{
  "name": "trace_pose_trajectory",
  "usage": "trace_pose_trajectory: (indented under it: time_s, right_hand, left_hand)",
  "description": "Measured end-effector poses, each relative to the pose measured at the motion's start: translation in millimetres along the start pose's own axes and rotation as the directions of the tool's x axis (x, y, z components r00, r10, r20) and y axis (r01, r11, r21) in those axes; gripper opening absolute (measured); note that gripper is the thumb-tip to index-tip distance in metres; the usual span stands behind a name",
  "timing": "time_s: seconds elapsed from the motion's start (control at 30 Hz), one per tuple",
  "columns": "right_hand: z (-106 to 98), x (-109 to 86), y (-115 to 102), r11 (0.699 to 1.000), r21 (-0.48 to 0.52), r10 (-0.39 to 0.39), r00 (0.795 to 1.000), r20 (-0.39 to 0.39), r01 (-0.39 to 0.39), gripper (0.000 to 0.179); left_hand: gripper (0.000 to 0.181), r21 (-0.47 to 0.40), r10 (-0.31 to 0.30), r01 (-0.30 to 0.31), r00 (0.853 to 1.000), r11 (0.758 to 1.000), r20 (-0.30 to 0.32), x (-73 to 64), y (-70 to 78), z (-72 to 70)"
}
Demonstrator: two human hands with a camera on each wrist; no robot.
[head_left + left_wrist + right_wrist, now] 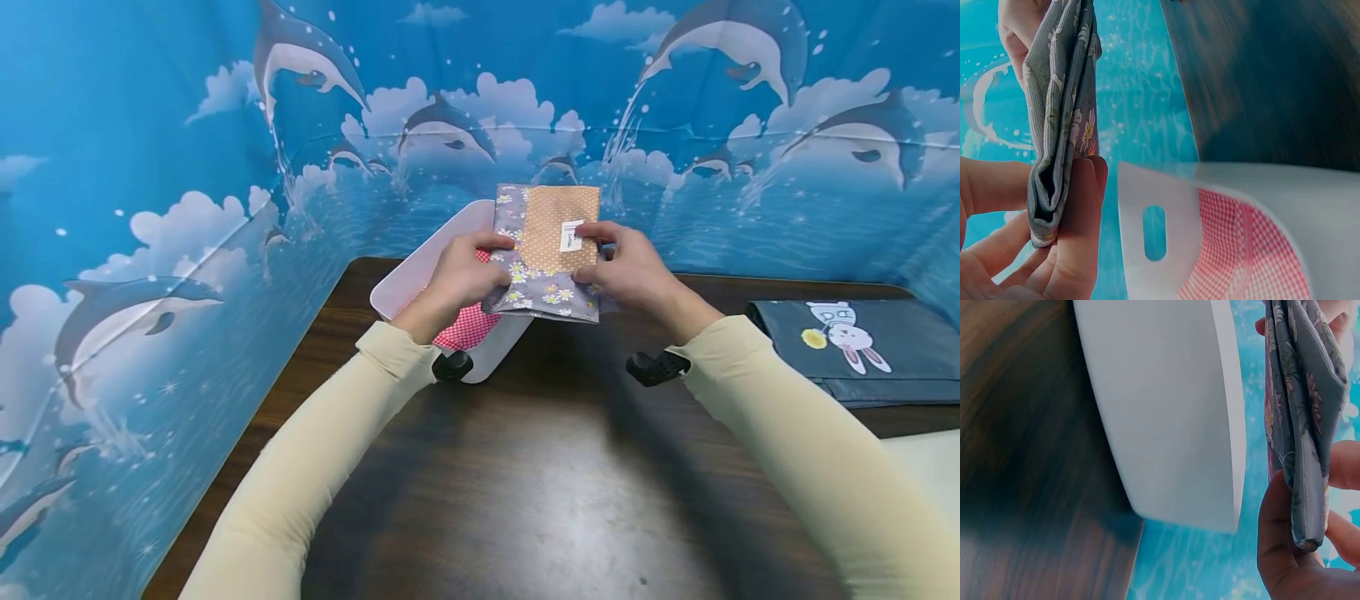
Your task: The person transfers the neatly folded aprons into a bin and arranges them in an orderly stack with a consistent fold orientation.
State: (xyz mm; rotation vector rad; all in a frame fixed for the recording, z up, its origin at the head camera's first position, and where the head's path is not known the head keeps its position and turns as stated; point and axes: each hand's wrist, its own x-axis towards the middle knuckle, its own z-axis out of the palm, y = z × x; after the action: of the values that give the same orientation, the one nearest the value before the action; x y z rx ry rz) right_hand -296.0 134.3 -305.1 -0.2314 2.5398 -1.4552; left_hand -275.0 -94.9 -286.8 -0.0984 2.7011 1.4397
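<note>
Grey folded floral cloth (517, 293): being held up above the dark brown wooden bench (525, 483), hanging between left grip (465, 273) and right grip (633, 267), showing white daisies on its front and several layers along its side edges.
Tan white-dotted panel (543, 242): lying against the front of the floral cloth, bearing a small white printed label (568, 237) towards its right edge.
Left grip: clamping on the left edge of the cloth, pinching the layers from both faces.
Right grip: clamping on the right edge, pinching likewise, touching the label with one fingertip.
White smooth-walled bin (498, 354): standing on the bench near the left grip, showing an oblong slot in its wall, passing partly behind the floral cloth in the head view.
Red-and-white checked fabric (467, 328): lying inside the bin.
Dark grey rabbit-print folded item (922, 354): lying on the bench at far right.
Blue dolphin-print backdrop (165, 217): hanging behind and to the left.
Cream sleeves (337, 442): covering both forearms.
</note>
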Motion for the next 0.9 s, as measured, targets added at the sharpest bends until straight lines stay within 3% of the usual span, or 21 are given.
trace_pose_trajectory:
  time_s: [0.33, 0.9]
  right_hand:
    - [20, 5.3, -3, 0.999, 0.031, -0.005, 0.999, 0.036, 0.004, 0.069]
    - [42, 10.0, 10, 1.0, 0.004, 0.022, 0.996, 0.083, -0.022, 0.066]
  left_hand:
    - [0.056, 0.003, -0.025, 0.025, 1.0, 1.0, -0.01, -6.2, -14.6, -14.3]
    - [0.06, 0.036, -0.039, 0.039, 0.999, 0.999, -0.016, -4.3, -43.6, -13.5]
